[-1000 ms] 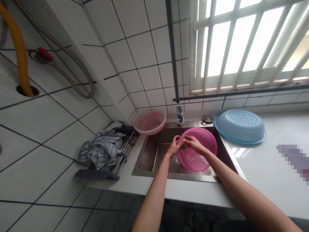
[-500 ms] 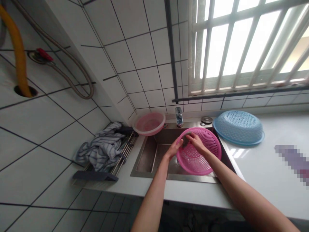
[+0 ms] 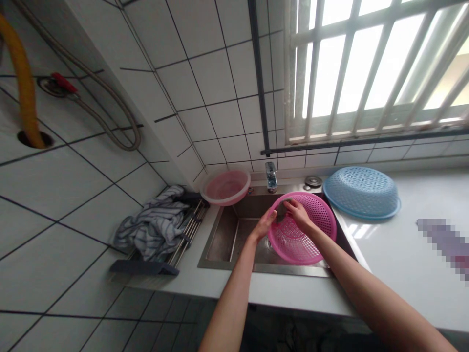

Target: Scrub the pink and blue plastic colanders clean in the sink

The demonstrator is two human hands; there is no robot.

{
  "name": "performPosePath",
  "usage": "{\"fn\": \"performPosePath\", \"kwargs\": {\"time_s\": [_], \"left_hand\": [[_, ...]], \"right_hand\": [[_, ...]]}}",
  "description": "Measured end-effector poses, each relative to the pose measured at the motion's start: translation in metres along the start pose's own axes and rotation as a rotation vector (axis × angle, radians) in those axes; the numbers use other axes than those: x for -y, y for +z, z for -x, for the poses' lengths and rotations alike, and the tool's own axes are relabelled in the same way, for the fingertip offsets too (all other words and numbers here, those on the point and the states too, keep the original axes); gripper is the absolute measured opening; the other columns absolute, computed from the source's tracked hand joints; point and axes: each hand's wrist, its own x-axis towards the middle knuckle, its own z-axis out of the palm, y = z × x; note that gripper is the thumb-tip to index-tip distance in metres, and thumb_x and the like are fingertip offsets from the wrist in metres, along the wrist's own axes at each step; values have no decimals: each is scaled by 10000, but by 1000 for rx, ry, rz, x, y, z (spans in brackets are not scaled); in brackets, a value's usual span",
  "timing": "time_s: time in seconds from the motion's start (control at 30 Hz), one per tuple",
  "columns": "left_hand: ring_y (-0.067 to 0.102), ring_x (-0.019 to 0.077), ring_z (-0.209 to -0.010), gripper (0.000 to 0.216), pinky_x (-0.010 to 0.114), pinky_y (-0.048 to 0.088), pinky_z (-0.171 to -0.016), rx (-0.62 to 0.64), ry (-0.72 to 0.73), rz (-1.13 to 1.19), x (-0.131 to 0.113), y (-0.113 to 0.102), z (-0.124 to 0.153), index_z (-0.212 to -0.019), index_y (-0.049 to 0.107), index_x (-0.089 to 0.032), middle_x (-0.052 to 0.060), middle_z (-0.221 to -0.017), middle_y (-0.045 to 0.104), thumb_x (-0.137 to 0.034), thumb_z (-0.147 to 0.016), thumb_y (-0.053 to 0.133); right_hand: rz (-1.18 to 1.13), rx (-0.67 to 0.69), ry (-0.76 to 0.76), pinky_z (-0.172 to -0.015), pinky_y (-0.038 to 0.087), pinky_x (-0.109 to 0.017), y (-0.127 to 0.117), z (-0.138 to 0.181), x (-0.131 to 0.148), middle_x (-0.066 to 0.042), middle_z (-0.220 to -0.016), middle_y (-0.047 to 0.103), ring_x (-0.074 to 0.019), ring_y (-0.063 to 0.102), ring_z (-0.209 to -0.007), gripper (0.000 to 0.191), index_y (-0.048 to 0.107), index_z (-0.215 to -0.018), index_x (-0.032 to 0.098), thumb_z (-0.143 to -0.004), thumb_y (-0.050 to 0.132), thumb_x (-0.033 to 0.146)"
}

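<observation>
Gripping pink colander (image 3: 293, 237) by rim with left hand (image 3: 263, 227), just right of it and under right hand (image 3: 297, 214); pinching dark pad (image 3: 282, 213) in right. Likely light, fairly stiff, slippery if wet; best taken by rim.

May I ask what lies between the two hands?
In the head view, a small dark item shows between the left hand and right hand, near the rim of the pink colander.
</observation>
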Motion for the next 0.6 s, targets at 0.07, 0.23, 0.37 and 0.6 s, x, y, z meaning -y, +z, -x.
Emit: {"fn": "performPosePath", "kwargs": {"time_s": [0.07,0.23,0.37,0.6], "left_hand": [[490,343,-1477,806,534,290,-1288,-1,9,-7,1,-1,0,-1453,629,-192,146,-1560,567,-759,-881,632],[535,353,-1435,825,542,297,-1280,-16,-18,-48,5,-6,0,-1400,667,-167,171,-1510,609,-779,-847,656],[546,342,-1420,813,518,313,-1275,-14,-10,-42,5,-6,-1,-1394,670,-176,160,-1496,623,-765,-834,685],[560,340,-1402,784,521,348,-1254,19,-5,-15,3,-4,0,-1400,661,-175,162,-1487,629,-740,-857,680]], "right_hand": [[-12,92,19,-641,476,-275,3,4,1,-33,-850,698,-172,590,-709,396,648,-923,198,-828,690,580],[18,464,96,-634,504,-295,20,18,-3,-60,-887,735,-185,616,-708,362,718,-969,192,-808,760,514],[108,193,-4,-666,508,-310,13,8,-14,-64,-890,733,-207,621,-756,321,696,-908,202,-813,714,508],[165,100,-48,-700,519,-329,5,0,-22,-72,-904,737,-215,632,-758,343,686,-921,194,-841,654,525]]}}
